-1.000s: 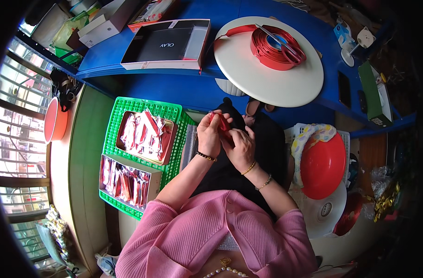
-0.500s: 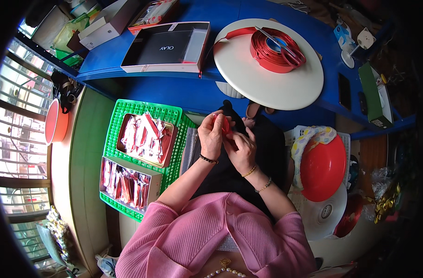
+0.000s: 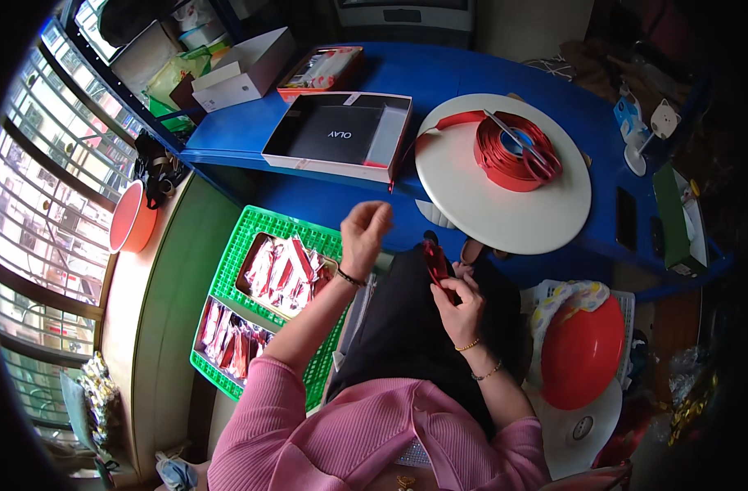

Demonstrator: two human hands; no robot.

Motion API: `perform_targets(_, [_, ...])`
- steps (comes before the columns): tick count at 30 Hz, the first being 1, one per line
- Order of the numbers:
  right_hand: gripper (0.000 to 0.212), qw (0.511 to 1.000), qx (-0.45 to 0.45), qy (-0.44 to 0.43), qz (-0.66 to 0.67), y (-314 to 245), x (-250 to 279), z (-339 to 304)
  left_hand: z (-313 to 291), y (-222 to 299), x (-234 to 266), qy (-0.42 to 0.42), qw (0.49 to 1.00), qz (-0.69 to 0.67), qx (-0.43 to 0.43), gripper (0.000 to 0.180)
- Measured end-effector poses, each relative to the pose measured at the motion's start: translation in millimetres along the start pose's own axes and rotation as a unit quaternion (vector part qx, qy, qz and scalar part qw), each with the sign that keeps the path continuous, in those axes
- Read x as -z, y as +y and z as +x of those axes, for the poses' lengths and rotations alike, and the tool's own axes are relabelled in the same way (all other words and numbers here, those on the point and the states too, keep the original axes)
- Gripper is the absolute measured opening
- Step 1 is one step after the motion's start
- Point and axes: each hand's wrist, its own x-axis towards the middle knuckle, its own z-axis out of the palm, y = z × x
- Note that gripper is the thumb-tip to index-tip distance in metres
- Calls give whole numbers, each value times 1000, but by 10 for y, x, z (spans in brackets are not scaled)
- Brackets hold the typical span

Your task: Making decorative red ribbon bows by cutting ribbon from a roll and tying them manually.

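Over my dark-clothed lap, my right hand grips a narrow, glossy red ribbon bundle, which points up and away from its fingers. My left hand is raised apart from it, between the lap and the blue table's front edge. Its fingers are curled and pressed together; whatever they pinch, if anything, does not show. Beyond the right hand, a large roll of red ribbon rests on a round white board, with scissors lying across the roll.
A green plastic crate at left carries a tin and a box of red and silvery strips. An open box with a black insert lies on the blue table. A red basin stands at right.
My hands have come apart: the left has moved away from the ribbon bundle, while the right keeps it and is now lower right. The head view has shifted, so the table appears lower.
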Motion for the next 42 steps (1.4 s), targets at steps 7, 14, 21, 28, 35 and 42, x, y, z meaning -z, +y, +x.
perform_targets(7, [11, 999, 31, -8, -40, 44, 104, 5, 1519, 156, 373, 8, 797, 579, -171, 23])
perform_targets(14, [11, 999, -9, -8, -40, 148, 278, -13, 2313, -307, 229, -190, 717, 669, 58, 28])
perform_targets(21, [11, 998, -17, -21, -56, 227, 350, -33, 2399, -480, 260, -84, 798, 576, 153, 20])
perform_targets(28, [11, 998, -17, -18, -51, 244, 365, -65, 2609, -753, 372, -88, 764, 628, 119, 24])
perform_targets(35, [12, 998, -20, -17, -53, 243, 407, -87, 2240, -238, 259, 40, 906, 413, 79, 24])
perform_targets(42, [9, 997, -48, -15, -53, 193, 506, -19, 512, 204, 354, -100, 964, -101, 224, 13])
